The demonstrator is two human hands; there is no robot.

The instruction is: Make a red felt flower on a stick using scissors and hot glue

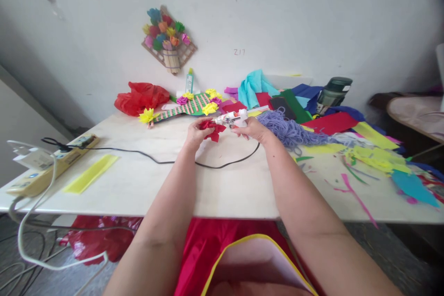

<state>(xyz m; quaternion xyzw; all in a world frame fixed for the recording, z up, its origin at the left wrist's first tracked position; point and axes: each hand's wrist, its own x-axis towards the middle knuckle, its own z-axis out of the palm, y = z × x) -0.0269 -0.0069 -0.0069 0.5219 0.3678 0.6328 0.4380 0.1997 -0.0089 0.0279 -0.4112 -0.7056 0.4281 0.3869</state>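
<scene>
My left hand (195,133) is closed around a red paper flower (212,130) above the white table (138,180). My right hand (252,129) grips a white glue gun (233,119) whose nozzle points left at the flower. The gun's black cord (222,164) loops across the table to a power strip (52,163) at the left. Just behind my hands lies a striped green and pink craft piece (187,107) with yellow and pink paper flowers on it.
A yellow paper strip (90,174) lies left of centre. Purple yarn (291,130), coloured paper sheets (367,138) and scraps cover the right side. A red plastic bag (140,97), a glue bottle (189,80) and a dark jar (333,91) stand by the wall, which bears a flower craft (168,39).
</scene>
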